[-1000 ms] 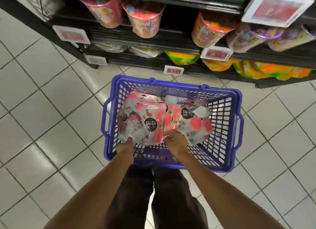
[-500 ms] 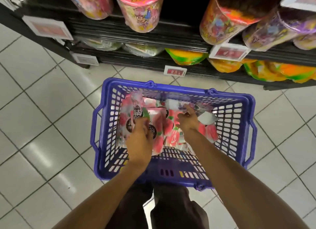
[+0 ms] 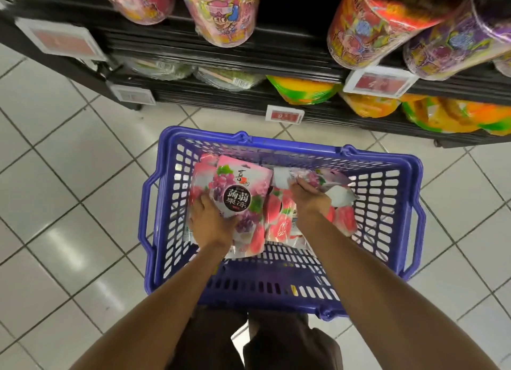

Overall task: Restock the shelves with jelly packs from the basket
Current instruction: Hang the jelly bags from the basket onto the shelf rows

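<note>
The blue basket (image 3: 276, 146) sat on the tiled floor (image 3: 69, 176) below the dark shelves (image 3: 249, 65); the left hand (image 3: 211, 223) gripped a grape jelly pack (image 3: 235, 192) at its lower edge, fingers curled round it, inside the basket; the right hand (image 3: 309, 199) pinched a second jelly pack (image 3: 320, 177) near the far wall; peach jelly packs (image 3: 279, 220) lay beneath both.

The person is wearing dark brown trousers (image 3: 287, 344) of plain matte cloth (creasing softly at the legs), and both forearms are showing bare down to the left hand (image 3: 211, 223) and right hand (image 3: 311, 201).
</note>
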The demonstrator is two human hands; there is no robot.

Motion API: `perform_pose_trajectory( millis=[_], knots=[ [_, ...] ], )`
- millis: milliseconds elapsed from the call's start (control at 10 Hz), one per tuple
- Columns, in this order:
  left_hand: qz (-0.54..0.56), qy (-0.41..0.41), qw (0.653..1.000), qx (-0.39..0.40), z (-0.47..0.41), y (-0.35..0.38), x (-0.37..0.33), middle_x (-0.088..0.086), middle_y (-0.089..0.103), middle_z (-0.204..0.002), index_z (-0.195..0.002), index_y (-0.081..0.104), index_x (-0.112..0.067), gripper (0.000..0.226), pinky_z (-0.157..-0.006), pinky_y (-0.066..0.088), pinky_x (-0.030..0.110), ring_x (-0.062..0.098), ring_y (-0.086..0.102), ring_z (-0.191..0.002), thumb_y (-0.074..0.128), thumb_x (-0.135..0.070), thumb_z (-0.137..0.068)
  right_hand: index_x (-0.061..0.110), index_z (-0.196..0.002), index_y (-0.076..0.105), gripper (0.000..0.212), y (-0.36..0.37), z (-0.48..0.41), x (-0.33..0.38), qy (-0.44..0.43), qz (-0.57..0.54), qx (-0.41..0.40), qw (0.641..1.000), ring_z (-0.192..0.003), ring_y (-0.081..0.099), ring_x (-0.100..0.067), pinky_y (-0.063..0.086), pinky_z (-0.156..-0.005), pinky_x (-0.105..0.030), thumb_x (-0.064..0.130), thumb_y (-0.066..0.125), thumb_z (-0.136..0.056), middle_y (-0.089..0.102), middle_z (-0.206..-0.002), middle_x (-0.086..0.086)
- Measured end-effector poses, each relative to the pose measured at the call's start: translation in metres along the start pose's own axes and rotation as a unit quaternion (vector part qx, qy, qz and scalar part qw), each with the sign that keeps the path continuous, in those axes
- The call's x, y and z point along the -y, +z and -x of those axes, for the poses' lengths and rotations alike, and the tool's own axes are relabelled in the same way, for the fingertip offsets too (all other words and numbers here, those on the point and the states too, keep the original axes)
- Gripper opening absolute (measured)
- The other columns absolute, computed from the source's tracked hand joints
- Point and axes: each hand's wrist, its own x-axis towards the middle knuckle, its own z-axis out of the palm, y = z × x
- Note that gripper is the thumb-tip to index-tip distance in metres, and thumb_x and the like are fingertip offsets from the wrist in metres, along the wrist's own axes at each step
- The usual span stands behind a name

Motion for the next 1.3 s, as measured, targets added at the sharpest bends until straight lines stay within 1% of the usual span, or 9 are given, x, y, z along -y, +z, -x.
perform_pose_trajectory(
  millis=[100, 300, 400, 500, 600, 800, 1000, 1200, 1300],
  knots=[
    [0.021, -0.067, 0.997, 0.03, -0.004, 0.001, -0.007, 0.024, 0.026, -0.149, -0.152, 0.014, -0.015, 0.123, -0.107, 0.038, 0.052, 0.043, 0.035, -0.134, 0.09, -0.041, -0.06, 0.022, -0.096, 0.066, 0.019, -0.024, 0.009, -0.013, -0.023, 0.151, 0.083, 0.985, -0.078, 0.063, -0.008, 0.053, -0.07, -0.023, 0.005, 0.067, -0.089, 0.067, -0.092, 0.004],
    [0.144, -0.102, 0.98, 0.091, 0.004, -0.008, 0.002, 0.014, 0.059, -0.132, -0.132, 0.045, -0.004, 0.092, -0.092, 0.05, 0.033, 0.033, 0.06, -0.115, 0.091, -0.038, -0.06, 0.013, -0.102, 0.054, 0.032, -0.041, 0.046, -0.024, -0.022, 0.067, -0.043, 0.997, -0.09, 0.064, -0.017, 0.046, -0.104, -0.041, -0.006, 0.069, -0.081, 0.065, -0.097, -0.003],
    [0.247, -0.144, 0.948, 0.139, 0.021, -0.029, 0.01, 0.016, 0.062, -0.13, -0.117, 0.057, -0.004, 0.067, -0.088, 0.054, 0.034, 0.028, 0.066, -0.101, 0.089, -0.031, -0.065, 0.014, -0.115, 0.043, 0.051, -0.054, 0.08, -0.022, 0.044, 0.067, 0.04, 0.996, -0.086, 0.057, -0.023, 0.05, -0.08, -0.035, 0.001, 0.074, -0.077, 0.056, -0.098, -0.011],
    [0.287, -0.123, 0.937, 0.155, 0.046, -0.064, 0.011, 0.009, 0.064, -0.128, -0.13, 0.056, -0.008, 0.073, -0.083, 0.053, 0.024, 0.017, 0.063, -0.102, 0.088, -0.027, -0.068, 0.002, -0.095, 0.054, 0.019, -0.059, 0.125, -0.008, 0.075, 0.085, 0.099, 0.989, -0.06, 0.051, -0.022, 0.041, -0.058, -0.033, -0.005, 0.055, -0.078, 0.052, -0.074, -0.019],
    [0.361, -0.104, 0.913, 0.159, 0.083, -0.112, 0.002, 0.016, 0.071, -0.11, -0.1, 0.068, -0.012, 0.045, -0.088, 0.055, 0.037, 0.024, 0.068, -0.095, 0.091, -0.015, -0.061, 0.008, -0.067, 0.049, 0.027, -0.063, 0.172, 0.006, 0.034, 0.109, 0.101, 0.988, -0.042, 0.04, -0.01, 0.028, -0.048, -0.023, -0.018, 0.048, -0.075, 0.045, -0.045, 0.002],
    [0.435, -0.017, 0.883, 0.177, 0.157, -0.224, -0.029, 0.013, 0.075, -0.086, -0.109, 0.068, 0.001, 0.039, -0.073, 0.061, 0.04, 0.025, 0.073, -0.078, 0.079, 0.005, -0.072, 0.009, -0.065, 0.047, 0.042, -0.07, 0.274, 0.058, -0.02, 0.199, 0.126, 0.972, -0.051, 0.046, -0.019, 0.033, -0.037, -0.014, -0.031, 0.035, -0.07, 0.047, -0.046, 0.002],
    [0.466, 0.062, 0.864, 0.181, 0.227, -0.338, -0.054, 0.0, 0.078, -0.092, -0.102, 0.069, -0.019, 0.051, -0.07, 0.06, 0.031, 0.02, 0.074, -0.088, 0.09, -0.014, -0.056, 0.016, -0.142, 0.026, 0.086, -0.055, 0.396, 0.118, -0.241, 0.237, 0.176, 0.924, -0.105, 0.061, -0.016, 0.059, -0.076, -0.027, -0.029, 0.05, -0.073, 0.057, -0.122, -0.007],
    [0.466, 0.153, 0.857, 0.159, 0.285, -0.447, -0.077, -0.004, 0.077, -0.097, -0.097, 0.072, -0.031, 0.047, -0.071, 0.059, 0.027, 0.014, 0.073, -0.09, 0.094, -0.024, -0.056, 0.011, -0.132, 0.047, 0.055, -0.047, 0.522, 0.157, -0.316, 0.122, 0.142, 0.93, -0.103, 0.065, -0.03, 0.057, -0.084, -0.047, -0.011, 0.062, -0.084, 0.064, -0.119, -0.013],
    [0.48, 0.183, 0.845, 0.149, 0.315, -0.501, -0.087, 0.0, 0.076, -0.101, -0.108, 0.069, -0.022, 0.062, -0.085, 0.058, 0.038, 0.021, 0.072, -0.097, 0.095, -0.028, -0.052, 0.008, -0.131, 0.052, 0.049, -0.044, 0.579, 0.181, -0.293, 0.055, 0.163, 0.941, -0.103, 0.062, -0.031, 0.053, -0.085, -0.045, 0.034, 0.065, -0.092, 0.061, -0.122, -0.016]
  ],
)
